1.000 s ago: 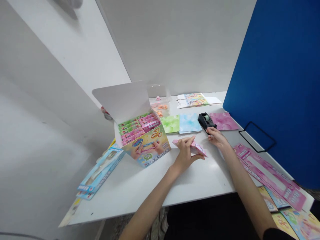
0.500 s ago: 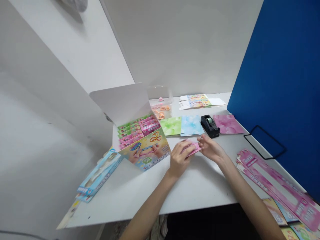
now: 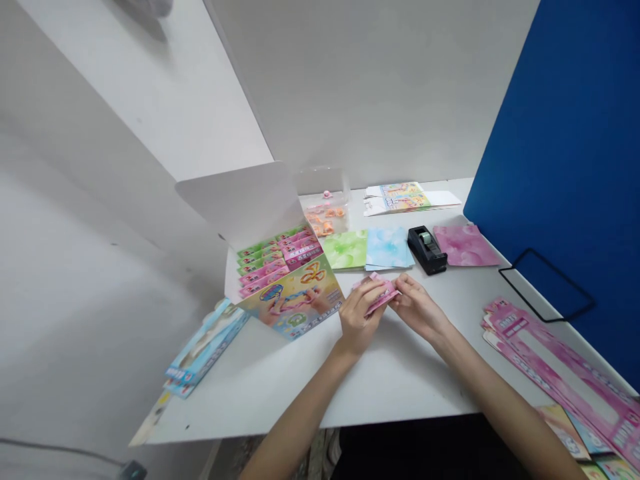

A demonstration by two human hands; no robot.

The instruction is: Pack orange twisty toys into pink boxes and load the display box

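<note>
The white tabletop (image 3: 390,387) gives a way through along the lower middle of the frame, below the left hand (image 3: 357,317) and right hand (image 3: 417,310) at the folded pink paper (image 3: 380,297). The open display box (image 3: 280,267) blocks the way left, the black tape dispenser (image 3: 427,250) stands in the way upward, and the blue partition (image 3: 550,133) closes off the right.
</note>
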